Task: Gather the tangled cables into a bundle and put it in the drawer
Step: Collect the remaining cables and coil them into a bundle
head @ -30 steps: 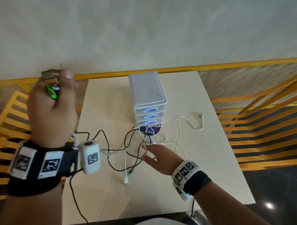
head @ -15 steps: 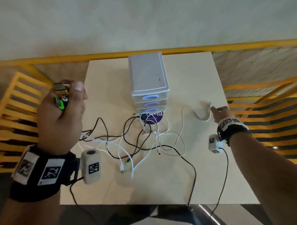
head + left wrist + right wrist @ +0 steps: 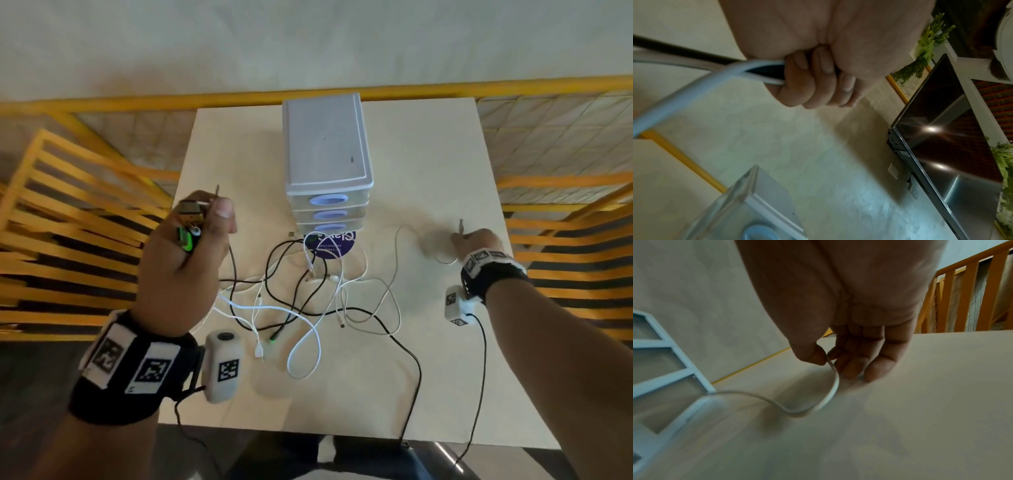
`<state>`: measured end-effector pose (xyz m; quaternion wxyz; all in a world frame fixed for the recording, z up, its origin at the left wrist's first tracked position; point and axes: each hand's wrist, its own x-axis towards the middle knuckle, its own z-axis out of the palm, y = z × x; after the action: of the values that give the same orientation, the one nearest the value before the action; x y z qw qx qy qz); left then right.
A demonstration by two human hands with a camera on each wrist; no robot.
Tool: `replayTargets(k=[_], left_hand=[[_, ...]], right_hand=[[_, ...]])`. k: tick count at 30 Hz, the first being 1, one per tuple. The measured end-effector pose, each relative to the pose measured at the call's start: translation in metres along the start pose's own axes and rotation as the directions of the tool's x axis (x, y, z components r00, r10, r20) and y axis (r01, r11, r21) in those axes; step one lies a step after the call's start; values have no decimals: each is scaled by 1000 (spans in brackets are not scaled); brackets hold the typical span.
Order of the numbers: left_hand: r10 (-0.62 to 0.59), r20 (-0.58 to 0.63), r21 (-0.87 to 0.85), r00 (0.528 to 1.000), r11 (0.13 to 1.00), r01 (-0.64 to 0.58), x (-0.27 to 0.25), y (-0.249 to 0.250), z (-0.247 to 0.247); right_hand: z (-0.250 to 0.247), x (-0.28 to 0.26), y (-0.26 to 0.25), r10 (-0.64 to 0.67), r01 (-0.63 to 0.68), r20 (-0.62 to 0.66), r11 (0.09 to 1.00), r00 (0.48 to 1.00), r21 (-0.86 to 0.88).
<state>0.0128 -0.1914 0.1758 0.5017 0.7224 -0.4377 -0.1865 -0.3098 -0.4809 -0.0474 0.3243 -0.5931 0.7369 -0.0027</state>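
A tangle of black and white cables [image 3: 308, 301] lies on the pale table [image 3: 428, 377] in front of a small white three-drawer unit [image 3: 327, 161], all drawers closed. My left hand [image 3: 195, 240] is raised over the table's left side and grips several cable ends, among them a metal plug and a green one; white and black cables [image 3: 715, 69] run out of the fist. My right hand [image 3: 476, 240] is at the table's right side and pinches the end of a thin white cable [image 3: 830, 391] between thumb and forefinger, its plug sticking up.
Orange slatted railings [image 3: 68, 240] flank the table left and right, and an orange rail [image 3: 513, 90] runs behind it. A purple round sticker [image 3: 330, 245] lies at the drawer unit's foot. A black cable [image 3: 409, 377] trails off the table's front edge.
My right hand left the middle of the tangle, swung to the table's right side and took hold of the white cable's end. My left hand lowered a little, still holding its cable ends.
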Motion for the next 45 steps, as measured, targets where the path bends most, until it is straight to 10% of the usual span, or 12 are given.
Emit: replayTargets(k=[5,11,15,24,32,38,45], left_hand=[[19,144,-31,989,999,-15,-9,-3,25],[18,195,-54,981,999,-8,-16,4,52],[3,189,-189,982,981,33,-17,12,60],[52,164,-351,985,936,9,-24,33,55],[9,161,-440,987,896,64,-20,33,46],[-53,28,-619,998,783,59,7,42,19],[-164,-155,-759,974,651,-11,46,61,-39]], right_hand=[[-17,-35,-12,-227,239,-76,934,971,265],[-62,-151,-61,-542,602,-295,566,787,564],[-56,-236,-95,-633,553,-247,343,733,759],[-9,-305,-117,-691,424,-204,162,693,891],[2,-316,-120,-799,618,-84,389,595,683],[11,-312,-125,-854,854,-208,394,478,340],[26,-289,-102,-834,763,-47,479,550,435]])
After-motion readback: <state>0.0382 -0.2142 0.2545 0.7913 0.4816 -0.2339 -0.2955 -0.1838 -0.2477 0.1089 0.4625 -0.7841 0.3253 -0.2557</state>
